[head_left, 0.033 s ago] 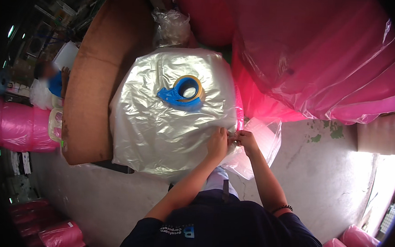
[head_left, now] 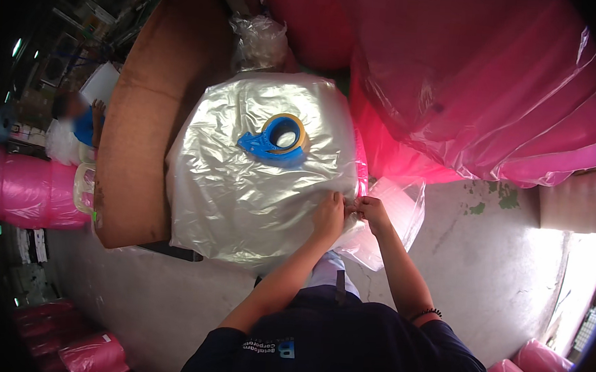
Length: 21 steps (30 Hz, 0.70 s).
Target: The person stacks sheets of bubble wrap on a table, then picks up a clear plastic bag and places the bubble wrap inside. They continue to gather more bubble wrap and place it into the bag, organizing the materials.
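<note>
A large bundle wrapped in clear plastic film (head_left: 243,196) fills the middle of the view. On top of it lies a blue tape dispenser (head_left: 259,145) with a roll of tan tape. At the bundle's right edge, my left hand (head_left: 329,214) is closed on the gathered film. Close beside it, my right hand (head_left: 373,214) pinches the same bunched film between its fingers. What exactly lies between the fingertips is too small to make out. A loose clear plastic flap (head_left: 383,235) hangs below and right of my hands.
A tall curved brown board (head_left: 134,128) stands along the bundle's left side. Big pink film-wrapped rolls (head_left: 454,80) rise at the far right, with more pink rolls (head_left: 28,190) at left. Past the board is another person (head_left: 83,122). Grey concrete floor (head_left: 477,265) lies to the right.
Almost nothing differs; my fingers have shifted very slightly at the gathered film, and the bundle and tape dispenser stay in place.
</note>
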Each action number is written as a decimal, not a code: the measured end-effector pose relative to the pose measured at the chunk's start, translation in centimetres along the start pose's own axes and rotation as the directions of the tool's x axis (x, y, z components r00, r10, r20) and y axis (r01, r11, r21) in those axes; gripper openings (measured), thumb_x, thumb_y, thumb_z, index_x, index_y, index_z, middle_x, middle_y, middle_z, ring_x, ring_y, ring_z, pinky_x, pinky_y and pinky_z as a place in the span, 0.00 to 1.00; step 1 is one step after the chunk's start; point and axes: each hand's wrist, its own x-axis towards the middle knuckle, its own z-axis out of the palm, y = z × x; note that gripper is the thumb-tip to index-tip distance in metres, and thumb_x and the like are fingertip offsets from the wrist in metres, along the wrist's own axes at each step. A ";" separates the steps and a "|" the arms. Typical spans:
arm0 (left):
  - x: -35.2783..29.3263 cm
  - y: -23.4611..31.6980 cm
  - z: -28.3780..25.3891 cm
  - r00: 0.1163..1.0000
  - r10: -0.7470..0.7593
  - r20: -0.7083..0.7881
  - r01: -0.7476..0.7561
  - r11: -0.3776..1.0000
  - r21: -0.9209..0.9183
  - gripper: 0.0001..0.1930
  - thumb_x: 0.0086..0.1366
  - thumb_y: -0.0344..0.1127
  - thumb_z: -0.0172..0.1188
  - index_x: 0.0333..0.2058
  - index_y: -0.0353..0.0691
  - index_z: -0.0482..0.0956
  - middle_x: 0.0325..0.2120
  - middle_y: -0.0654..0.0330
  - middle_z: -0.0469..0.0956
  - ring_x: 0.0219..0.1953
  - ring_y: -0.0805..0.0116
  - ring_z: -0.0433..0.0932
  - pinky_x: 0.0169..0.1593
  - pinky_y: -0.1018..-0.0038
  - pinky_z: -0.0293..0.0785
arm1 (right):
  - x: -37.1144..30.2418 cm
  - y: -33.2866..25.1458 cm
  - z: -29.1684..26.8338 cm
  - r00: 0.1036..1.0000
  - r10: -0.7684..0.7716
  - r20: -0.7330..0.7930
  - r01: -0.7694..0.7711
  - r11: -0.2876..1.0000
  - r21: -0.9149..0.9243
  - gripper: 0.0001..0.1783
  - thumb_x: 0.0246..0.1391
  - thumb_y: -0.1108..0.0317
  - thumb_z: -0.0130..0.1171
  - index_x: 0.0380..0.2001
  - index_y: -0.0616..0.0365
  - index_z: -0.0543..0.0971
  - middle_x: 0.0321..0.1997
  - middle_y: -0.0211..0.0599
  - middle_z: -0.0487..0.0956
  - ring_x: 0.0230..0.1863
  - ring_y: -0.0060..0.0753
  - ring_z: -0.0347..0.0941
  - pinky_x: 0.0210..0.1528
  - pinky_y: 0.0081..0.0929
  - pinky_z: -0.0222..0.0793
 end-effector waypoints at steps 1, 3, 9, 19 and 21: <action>0.1 -0.2 0.1 1.000 -0.004 0.012 0.003 0.999 0.032 0.09 0.54 0.40 0.58 0.27 0.43 0.69 0.27 0.58 0.70 0.29 0.54 0.73 0.29 0.61 0.68 | 0.1 0.1 0.1 1.000 -0.012 -0.022 0.012 1.000 -0.025 0.06 0.51 0.73 0.52 0.24 0.62 0.75 0.18 0.29 0.72 0.16 0.18 0.64 0.18 0.16 0.58; 0.2 -0.3 0.2 1.000 0.026 -0.001 -0.026 1.000 0.015 0.09 0.54 0.39 0.58 0.27 0.43 0.70 0.27 0.58 0.71 0.28 0.53 0.73 0.29 0.60 0.68 | 0.3 0.2 0.6 0.997 -0.039 -0.071 0.034 0.996 -0.077 0.06 0.51 0.73 0.52 0.23 0.62 0.75 0.18 0.28 0.71 0.16 0.18 0.64 0.18 0.16 0.58; 0.5 0.1 -0.8 0.995 -0.084 0.059 0.092 0.985 -0.146 0.06 0.54 0.34 0.56 0.26 0.39 0.70 0.28 0.55 0.72 0.29 0.50 0.72 0.30 0.60 0.66 | 0.9 1.8 1.0 0.952 -0.197 -0.234 0.127 0.951 -0.282 0.05 0.50 0.72 0.53 0.25 0.63 0.75 0.16 0.31 0.72 0.16 0.24 0.65 0.19 0.23 0.61; -2.9 -3.8 -3.1 0.831 -0.541 0.125 0.340 0.319 -0.885 0.04 0.60 0.30 0.49 0.30 0.36 0.65 0.27 0.54 0.68 0.30 0.62 0.71 0.34 0.68 0.69 | 0.6 -13.0 17.5 0.337 -0.813 0.475 0.715 -0.107 -0.691 0.23 0.41 0.68 0.61 0.43 0.62 0.70 0.46 0.44 0.70 0.49 0.46 0.66 0.56 0.37 0.57; -3.1 -4.6 -3.4 0.732 -0.531 0.427 0.380 -0.202 -0.903 0.05 0.63 0.33 0.49 0.33 0.40 0.63 0.26 0.61 0.67 0.27 0.72 0.69 0.30 0.78 0.69 | 3.5 -12.3 20.0 0.364 -0.674 0.643 0.647 -0.313 -0.695 0.22 0.41 0.66 0.60 0.42 0.61 0.70 0.45 0.43 0.69 0.49 0.44 0.67 0.59 0.38 0.55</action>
